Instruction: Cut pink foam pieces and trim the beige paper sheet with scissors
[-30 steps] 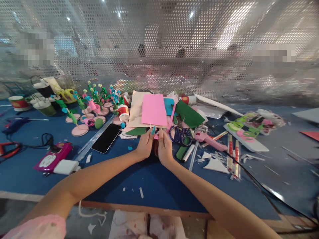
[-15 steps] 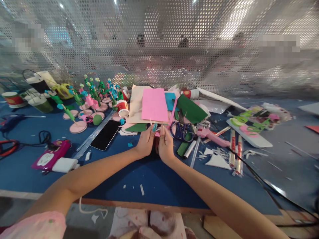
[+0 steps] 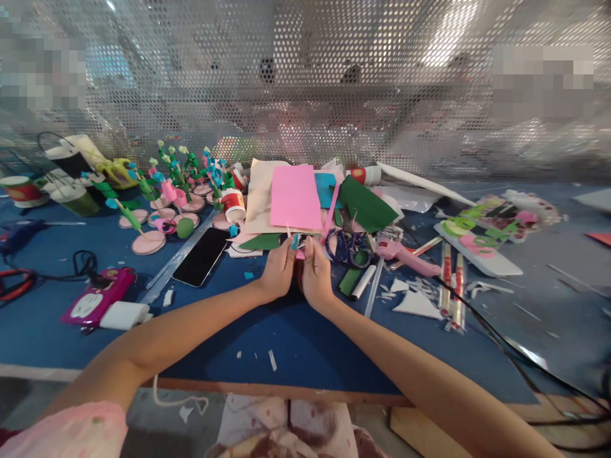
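My left hand (image 3: pixel 279 271) and my right hand (image 3: pixel 316 273) meet over the middle of the blue table, fingers pinched together. Between their fingertips shows a small pink paper piece (image 3: pixel 300 254), mostly hidden by the thumbs. Just beyond the hands lies a pink paper sheet (image 3: pixel 296 197) on top of a cream sheet (image 3: pixel 258 191). Dark-handled scissors (image 3: pixel 351 247) rest to the right of my right hand, near a green sheet (image 3: pixel 367 205). A black phone (image 3: pixel 202 257) lies left of my left hand.
Paper flowers (image 3: pixel 179 184) on round pink bases stand at the back left. A pink glue gun (image 3: pixel 408 257) and its cable lie on the right. A purple power strip (image 3: pixel 98 298) with a white plug sits at left. White scraps (image 3: pixel 417 304) are scattered about; a perforated metal screen (image 3: pixel 305 95) rises behind.
The view has tilted slightly, so the scene sits a little higher. Both hands stay together at the same spot, still pinching the small pink piece.
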### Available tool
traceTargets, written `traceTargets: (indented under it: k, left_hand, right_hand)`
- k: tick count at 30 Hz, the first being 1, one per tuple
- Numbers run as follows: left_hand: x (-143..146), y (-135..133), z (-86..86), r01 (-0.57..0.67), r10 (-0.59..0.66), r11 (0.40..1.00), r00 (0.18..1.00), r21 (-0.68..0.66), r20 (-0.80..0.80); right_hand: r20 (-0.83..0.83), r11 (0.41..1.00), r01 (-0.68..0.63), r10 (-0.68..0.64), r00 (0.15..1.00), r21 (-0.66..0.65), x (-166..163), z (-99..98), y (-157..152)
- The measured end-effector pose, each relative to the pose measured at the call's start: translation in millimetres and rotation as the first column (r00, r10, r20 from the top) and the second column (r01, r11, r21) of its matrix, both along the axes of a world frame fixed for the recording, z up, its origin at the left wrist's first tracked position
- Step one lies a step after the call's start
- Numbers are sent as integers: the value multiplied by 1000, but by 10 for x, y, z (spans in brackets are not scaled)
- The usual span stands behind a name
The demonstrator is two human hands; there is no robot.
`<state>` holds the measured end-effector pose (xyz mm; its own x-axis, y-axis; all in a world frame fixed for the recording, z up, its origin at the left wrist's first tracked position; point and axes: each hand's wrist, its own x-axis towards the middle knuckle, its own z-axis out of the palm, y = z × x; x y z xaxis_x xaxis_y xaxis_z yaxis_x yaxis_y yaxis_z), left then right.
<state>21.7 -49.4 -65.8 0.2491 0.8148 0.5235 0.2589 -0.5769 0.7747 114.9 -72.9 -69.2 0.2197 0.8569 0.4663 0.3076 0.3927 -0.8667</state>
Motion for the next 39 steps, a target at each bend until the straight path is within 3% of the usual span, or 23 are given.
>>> traceTargets:
  k: [11,28,34,39]
  left_hand:
    - [-8,-9,-20,-48,50,998,997,50,-56]
    - [0,-11,48,-11,24,994,993,108,-117]
    - [-1,157,35,-186,191,978,980,100,-47]
    - [-19,126,34,-187,210,967,969,172,-129]
  right_hand:
    - [13,1000,29,-29,1000,-8,-15,-15,-6]
    - [-9,999,34,-34,999,-2,-38,12,-12]
    - [-3,999,44,-44,999,-8,-22,33,147]
    - [125,999,28,-32,992,36,13,84,112]
